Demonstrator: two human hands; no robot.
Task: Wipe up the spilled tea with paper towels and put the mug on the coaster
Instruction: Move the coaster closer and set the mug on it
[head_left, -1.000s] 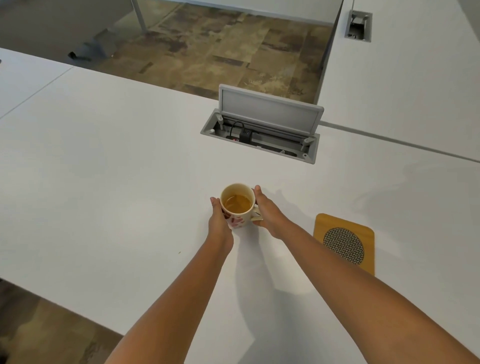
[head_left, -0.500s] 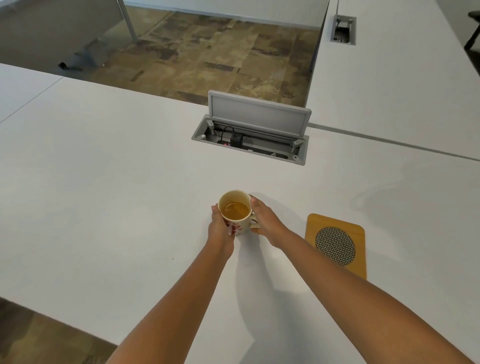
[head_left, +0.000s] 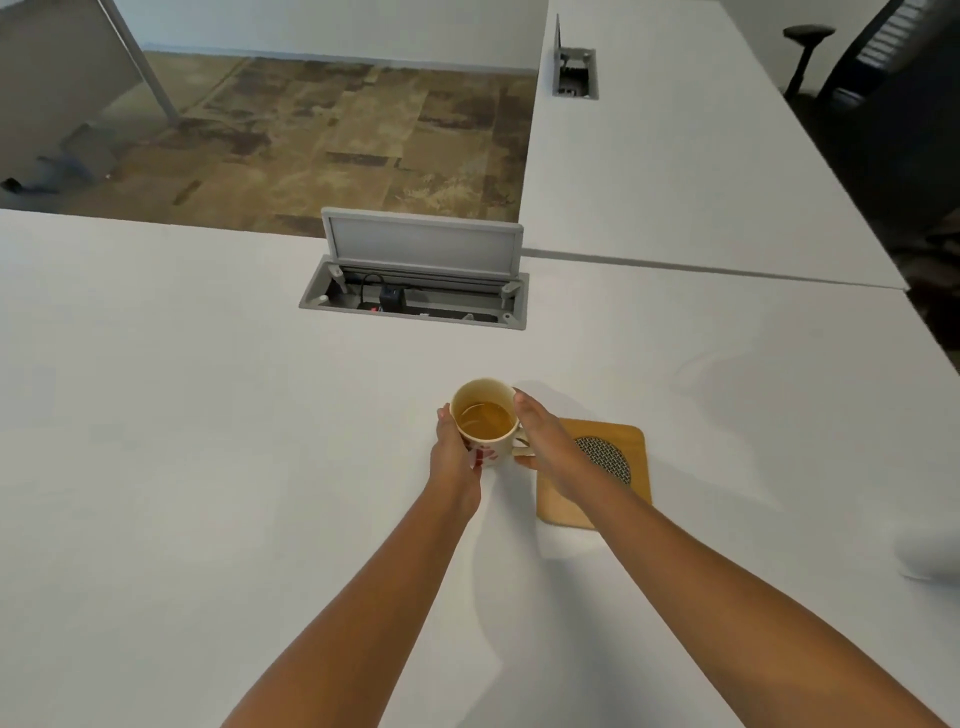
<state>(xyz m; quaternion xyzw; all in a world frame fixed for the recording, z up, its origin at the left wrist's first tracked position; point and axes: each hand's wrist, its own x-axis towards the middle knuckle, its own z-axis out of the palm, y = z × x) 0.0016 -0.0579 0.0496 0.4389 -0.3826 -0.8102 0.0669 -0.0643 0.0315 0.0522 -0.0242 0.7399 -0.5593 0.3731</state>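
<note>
A cream mug (head_left: 485, 415) with red markings holds amber tea and sits upright between both hands on the white table (head_left: 182, 467). My left hand (head_left: 453, 457) cups its left side. My right hand (head_left: 545, 441) wraps its right side at the handle. A wooden coaster (head_left: 631, 467) with a round mesh centre lies just right of the mug, partly covered by my right wrist. I see no spilled tea on the table and no paper towel that I can identify.
An open grey cable box (head_left: 415, 291) with a raised lid is set in the table behind the mug. A blurred white object (head_left: 930, 553) lies at the right edge. A second desk (head_left: 675, 156) and a black chair (head_left: 872, 78) stand beyond.
Both hands have carried the mug to the right, close to the coaster's left edge. My right wrist now covers part of the coaster.
</note>
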